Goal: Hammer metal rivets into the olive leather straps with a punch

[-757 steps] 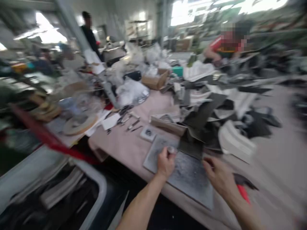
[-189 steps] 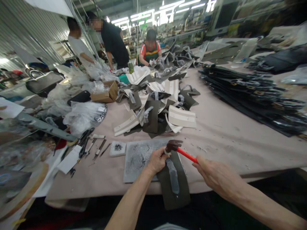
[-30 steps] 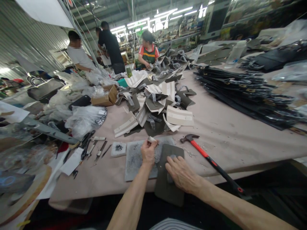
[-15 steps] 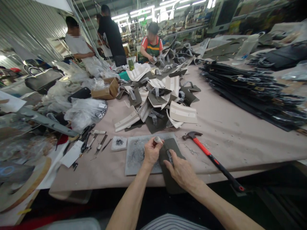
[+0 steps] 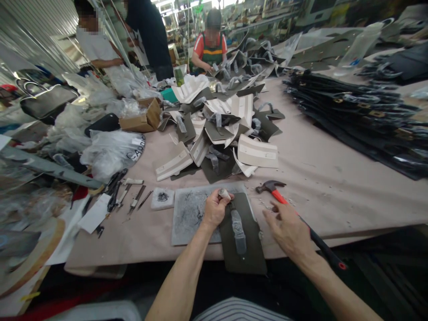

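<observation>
My left hand (image 5: 215,209) is closed around a short punch-like tool with a pale round top (image 5: 224,193), upright at the far end of a dark olive bag panel (image 5: 252,249). A handle wrapped in clear plastic (image 5: 238,232) lies along that panel. The panel rests partly on a grey pad (image 5: 189,218) and overhangs the table's front edge. My right hand (image 5: 290,229), fingers apart, hovers beside a claw hammer (image 5: 323,247) with a red and black handle. It covers part of the handle; whether it touches is unclear.
Several olive and cream panels (image 5: 257,151) are heaped beyond the pad. Stacked black bag pieces (image 5: 354,120) lie at right. A small white block (image 5: 162,199) and thin hand tools (image 5: 136,198) sit at left. Across the table a person in red sleeves (image 5: 210,47) works.
My right hand has left the wrapped handle and moved right to the hammer, uncovering the panel. My left hand keeps the tool at the panel's far end. The camera view has shifted slightly.
</observation>
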The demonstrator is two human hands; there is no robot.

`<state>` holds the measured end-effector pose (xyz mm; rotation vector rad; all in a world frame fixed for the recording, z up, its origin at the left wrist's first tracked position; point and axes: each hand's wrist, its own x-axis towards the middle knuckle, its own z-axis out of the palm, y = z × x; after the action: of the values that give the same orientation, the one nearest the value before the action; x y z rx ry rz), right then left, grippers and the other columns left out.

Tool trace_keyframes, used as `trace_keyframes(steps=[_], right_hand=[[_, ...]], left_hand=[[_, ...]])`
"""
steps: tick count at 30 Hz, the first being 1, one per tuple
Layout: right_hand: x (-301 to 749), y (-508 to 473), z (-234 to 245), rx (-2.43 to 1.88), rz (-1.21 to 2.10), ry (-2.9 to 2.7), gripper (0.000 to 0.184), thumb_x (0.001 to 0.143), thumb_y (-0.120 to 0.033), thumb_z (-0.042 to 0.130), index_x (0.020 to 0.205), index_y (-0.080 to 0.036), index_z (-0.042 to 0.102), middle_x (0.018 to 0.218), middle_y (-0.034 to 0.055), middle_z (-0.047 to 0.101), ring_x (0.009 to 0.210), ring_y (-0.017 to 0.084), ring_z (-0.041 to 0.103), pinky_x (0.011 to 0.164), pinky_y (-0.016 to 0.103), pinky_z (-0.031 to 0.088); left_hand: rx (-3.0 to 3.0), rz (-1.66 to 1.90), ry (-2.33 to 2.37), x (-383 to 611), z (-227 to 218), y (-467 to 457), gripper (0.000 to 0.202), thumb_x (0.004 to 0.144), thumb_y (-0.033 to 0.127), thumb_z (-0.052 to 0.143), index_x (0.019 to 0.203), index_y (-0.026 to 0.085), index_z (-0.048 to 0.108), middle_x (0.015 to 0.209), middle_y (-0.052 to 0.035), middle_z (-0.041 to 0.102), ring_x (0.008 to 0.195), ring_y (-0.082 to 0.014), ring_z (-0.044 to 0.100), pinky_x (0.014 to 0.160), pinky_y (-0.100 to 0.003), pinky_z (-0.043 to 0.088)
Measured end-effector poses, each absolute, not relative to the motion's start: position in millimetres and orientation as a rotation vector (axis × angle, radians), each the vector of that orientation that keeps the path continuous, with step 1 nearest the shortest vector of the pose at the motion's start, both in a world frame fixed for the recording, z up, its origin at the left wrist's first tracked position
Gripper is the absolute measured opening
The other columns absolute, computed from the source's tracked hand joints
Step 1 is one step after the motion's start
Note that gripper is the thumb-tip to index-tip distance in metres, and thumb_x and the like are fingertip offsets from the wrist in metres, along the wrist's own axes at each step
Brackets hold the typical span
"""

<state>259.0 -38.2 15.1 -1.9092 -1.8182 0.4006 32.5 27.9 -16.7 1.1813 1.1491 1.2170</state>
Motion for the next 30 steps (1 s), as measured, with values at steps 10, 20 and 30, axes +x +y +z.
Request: trace_keyframes(steps=[10, 20, 30], right_hand=[[340, -36, -12, -2.346, 0.401, -2.038, 0.022, 0.096, -0.036, 0.043, 0.094, -0.018, 0.055, 0.087, 0.0107, 0.058, 0.078, 0.027, 0.058, 0.065, 0.037, 0.043], [284, -42, 59, -1.783, 1.517, -1.09, 0.032, 0.089, -0.055, 0.05, 0.082, -0.024, 0.044, 0.06, -0.0064, 0.042, 0.042, 0.01, 0.035, 0.038, 0.023, 0.029], [269, -22, 123, -1.478, 0.196, -2.336, 0.038, 0.102, -0.046, 0.035, 0.074, -0.023, 0.045, 0.05, -0.002, 0.048, 0.038, 0.012, 0.033, 0.046, 0.03, 0.015]], left_hand=[[1.294, 1.17, 1.193, 34, -14, 26, 0.013, 0.087, 0.022, 0.065, 0.098, 0.017, 0.064, 0.091, -0.0077, 0.076, 0.089, -0.0211, 0.071, 0.086, -0.033, 0.054], [1.597, 1.096, 1.206, 36, -11, 24, 0.011, 0.087, 0.015, 0.057, 0.089, 0.018, 0.068, 0.085, -0.0024, 0.073, 0.081, -0.0176, 0.066, 0.077, -0.026, 0.05], [1.654, 1.094, 1.249, 36, -18, 21, 0.013, 0.087, 0.014, 0.057, 0.09, 0.018, 0.068, 0.081, -0.0019, 0.072, 0.075, -0.0175, 0.065, 0.073, -0.027, 0.049]])
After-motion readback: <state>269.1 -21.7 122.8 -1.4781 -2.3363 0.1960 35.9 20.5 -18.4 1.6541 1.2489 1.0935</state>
